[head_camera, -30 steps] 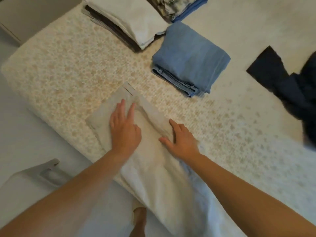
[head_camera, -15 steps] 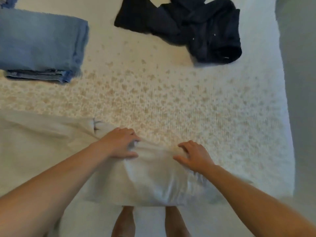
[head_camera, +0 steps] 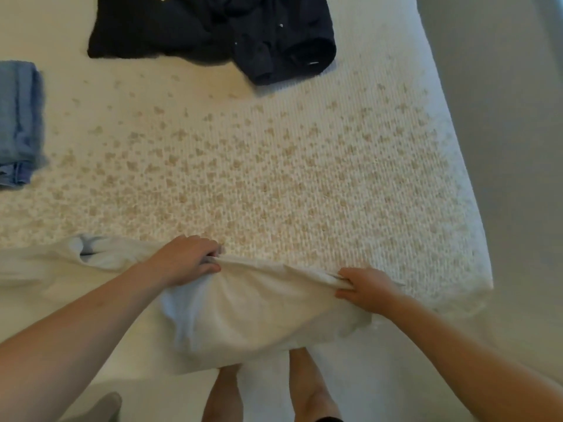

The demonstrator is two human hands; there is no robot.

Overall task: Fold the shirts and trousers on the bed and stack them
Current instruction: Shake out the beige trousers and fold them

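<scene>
Bed (head_camera: 274, 178) holds rumpled cream trousers (head_camera: 249, 306), both hands gripping.

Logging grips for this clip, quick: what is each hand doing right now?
Left hand: closed, pinching the far edge of the cream trousers.
Right hand: closed, gripping the same edge farther right.

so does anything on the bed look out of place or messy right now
The dark navy garment lies crumpled and unfolded at the far side of the bed, unlike the folded blue jeans at left. Both hands grip the cream trousers, mid-fold.
</scene>
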